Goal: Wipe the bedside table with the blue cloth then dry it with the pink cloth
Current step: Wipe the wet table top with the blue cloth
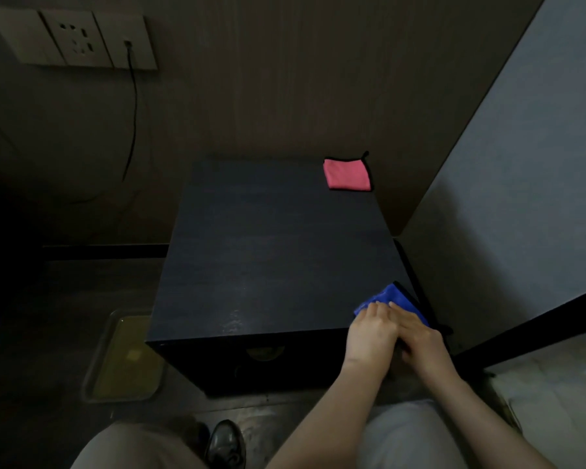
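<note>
The dark bedside table (268,245) fills the middle of the view. A folded pink cloth (347,175) with black trim lies on its far right corner. The blue cloth (391,297) sits at the table's near right corner. My left hand (372,331) and my right hand (420,336) are side by side on it, fingers curled over its near part. Only the cloth's far half shows past my fingers.
A grey bed panel (521,198) stands close along the table's right side. A yellowish tray (126,360) lies on the floor to the left. A wall socket (78,38) with a black cable hangs at the back left. My shoe (225,443) is below the table's front.
</note>
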